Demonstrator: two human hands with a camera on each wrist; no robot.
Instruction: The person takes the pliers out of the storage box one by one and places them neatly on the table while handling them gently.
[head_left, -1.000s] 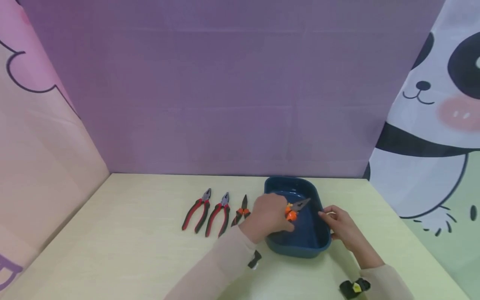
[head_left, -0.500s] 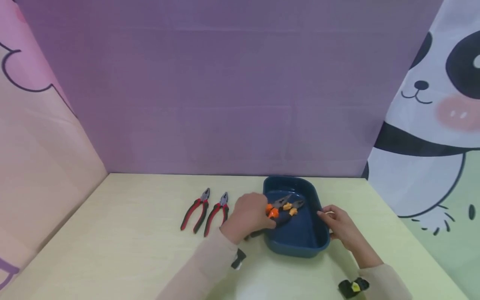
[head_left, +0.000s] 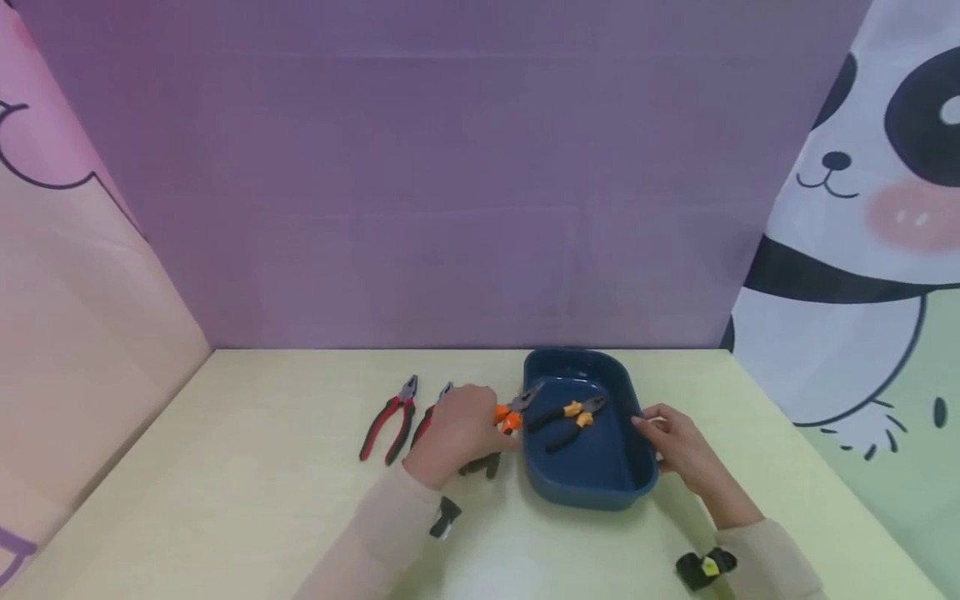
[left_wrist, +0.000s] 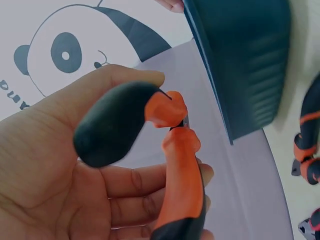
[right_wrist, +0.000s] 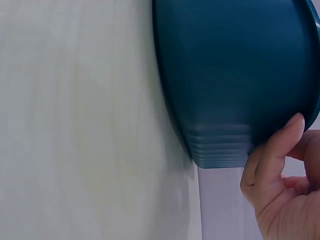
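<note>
My left hand (head_left: 459,433) grips orange-and-black pliers (head_left: 516,408) just left of the blue bin (head_left: 588,502), their metal tip over its left rim. The left wrist view shows the pliers' handles (left_wrist: 182,175) between the thumb and the fingers (left_wrist: 132,205). Inside the bin lie yellow-and-black pliers (head_left: 577,419). My right hand (head_left: 678,446) pinches the bin's right rim, thumb on top; in the right wrist view its fingers (right_wrist: 272,160) press the outer wall. Beneath my left hand, another pair of pliers is mostly hidden, its dark handles (head_left: 483,467) showing.
Red-and-black pliers (head_left: 390,421) lie on the pale table (head_left: 247,500) at the left, with a second red pair (head_left: 423,423) partly behind my left hand. A purple backdrop (head_left: 465,208) stands at the table's rear edge, with a printed panda panel (head_left: 847,350) at the right.
My left hand has moved left from above the bin, carrying the orange pliers with it. The yellow-and-black pliers in the bin have come into full view. My right hand stays at the rim.
</note>
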